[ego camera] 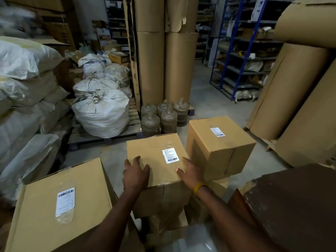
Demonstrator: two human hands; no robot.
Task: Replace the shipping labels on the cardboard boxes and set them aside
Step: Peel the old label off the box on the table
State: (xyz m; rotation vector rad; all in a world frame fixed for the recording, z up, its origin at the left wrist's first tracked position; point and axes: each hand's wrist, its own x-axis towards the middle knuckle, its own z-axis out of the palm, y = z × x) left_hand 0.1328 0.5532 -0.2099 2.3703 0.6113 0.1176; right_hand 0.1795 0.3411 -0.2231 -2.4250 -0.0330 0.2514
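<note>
Hands lie on the middle box (156,159), which sits on top of other cartons. The left hand (136,174) rests flat on the lid near its front left corner, fingers spread and straight, gripping nothing. The right hand (190,171) lies at the lid's front right edge, fingers extended and holding nothing; a yellow band (198,188) circles that wrist. Between the two hands, a little beyond the fingertips, is the white label (170,155) with a barcode at its near end, stuck on the lid under clear tape. Just right of the right hand stands a second box (220,148), turned at an angle, its small label (217,132) on the far part of its top. Left of the left hand and nearer the person is a third box (60,204) with a long label (65,201) under a plastic film. Beyond the fingers stand jugs (161,117) and a white sack (101,113) on a pallet.
</note>
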